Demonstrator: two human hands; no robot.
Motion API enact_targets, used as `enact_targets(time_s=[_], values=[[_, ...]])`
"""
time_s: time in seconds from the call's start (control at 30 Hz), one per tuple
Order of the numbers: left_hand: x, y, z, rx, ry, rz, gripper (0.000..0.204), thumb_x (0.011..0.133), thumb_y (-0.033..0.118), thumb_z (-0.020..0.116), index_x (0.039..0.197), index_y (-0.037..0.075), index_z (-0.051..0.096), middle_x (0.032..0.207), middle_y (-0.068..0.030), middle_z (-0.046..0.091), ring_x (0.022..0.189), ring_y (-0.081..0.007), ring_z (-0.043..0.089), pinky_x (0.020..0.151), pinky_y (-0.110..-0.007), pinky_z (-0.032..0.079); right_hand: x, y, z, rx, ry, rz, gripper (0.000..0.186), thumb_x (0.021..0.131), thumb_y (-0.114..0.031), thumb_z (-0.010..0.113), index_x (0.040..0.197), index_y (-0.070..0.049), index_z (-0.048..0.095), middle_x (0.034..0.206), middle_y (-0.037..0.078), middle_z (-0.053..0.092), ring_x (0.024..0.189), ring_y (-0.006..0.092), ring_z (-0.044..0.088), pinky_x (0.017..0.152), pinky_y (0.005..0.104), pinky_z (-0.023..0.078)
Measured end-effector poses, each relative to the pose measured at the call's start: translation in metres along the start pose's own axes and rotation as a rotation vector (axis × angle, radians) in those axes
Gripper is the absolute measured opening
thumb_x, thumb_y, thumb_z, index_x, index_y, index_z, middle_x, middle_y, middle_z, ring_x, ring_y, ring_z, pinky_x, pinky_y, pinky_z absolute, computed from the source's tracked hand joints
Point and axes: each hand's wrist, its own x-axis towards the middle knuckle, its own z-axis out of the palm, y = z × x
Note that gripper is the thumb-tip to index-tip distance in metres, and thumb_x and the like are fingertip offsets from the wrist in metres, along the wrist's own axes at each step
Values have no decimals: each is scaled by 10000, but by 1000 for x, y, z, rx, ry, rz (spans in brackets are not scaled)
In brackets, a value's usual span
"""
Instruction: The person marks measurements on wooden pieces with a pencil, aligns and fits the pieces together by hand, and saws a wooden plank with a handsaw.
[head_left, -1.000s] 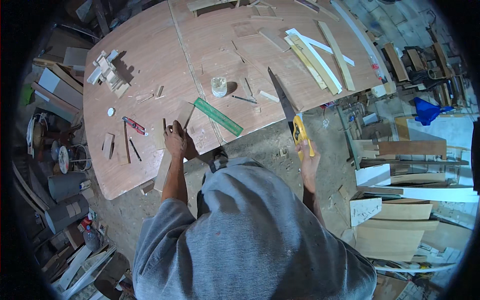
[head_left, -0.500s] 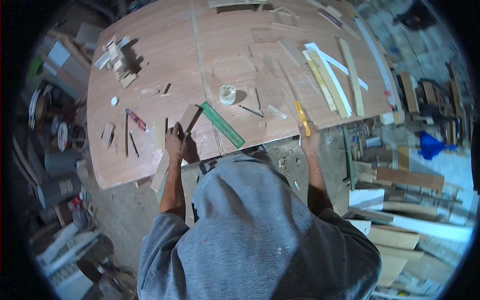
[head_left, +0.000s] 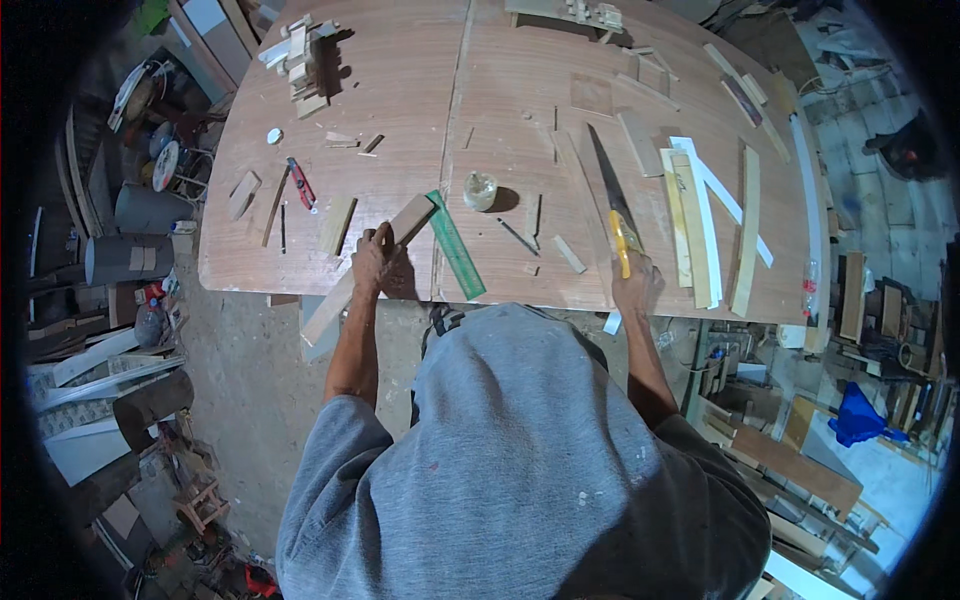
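My left hand [head_left: 374, 258] grips a wooden board [head_left: 412, 214] that crosses the table's front edge at a slant, its upper end beside a green ruler [head_left: 456, 245]. My right hand [head_left: 632, 280] is closed on the yellow handle [head_left: 622, 238] of a handsaw [head_left: 608, 175], whose blade points away over the tabletop. A jar of pale material [head_left: 480, 192] stands near the middle, with a dark pencil [head_left: 517, 236] below it. A red cutter [head_left: 301, 185] and a short wood strip [head_left: 338, 224] rest left of my left hand.
The wooden tabletop [head_left: 370, 70] holds loose strips [head_left: 700, 230], a small wooden assembly [head_left: 305, 62] and a plastic bottle [head_left: 809, 298]. Boards and cylinders [head_left: 140, 260] crowd the floor at left; more offcuts and a blue object [head_left: 858, 415] lie at right.
My right hand has brought the saw from near the front edge further onto the tabletop, its blade now more upright in the picture. The whole view has shifted, the table appearing more level.
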Motion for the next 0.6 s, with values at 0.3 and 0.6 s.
enact_targets(time_s=[0.3,0.6], values=[[-20,36,13,-3,-43,35,506,809,285,703,1262,156,519,1168,-104,605,1093,-337,568,830,-494,506,8,73,26,-65,-182,-20,361,865,-266,629,1145,-46,570,1105,172,629,1076,297,581,923,470,359],[-35,36,22,40,-56,-40,437,863,272,640,1271,177,512,1297,-41,552,1178,-336,515,901,-529,472,8,100,53,-228,-325,-33,366,843,-227,628,1166,-67,566,1137,132,619,1091,259,575,913,516,334]])
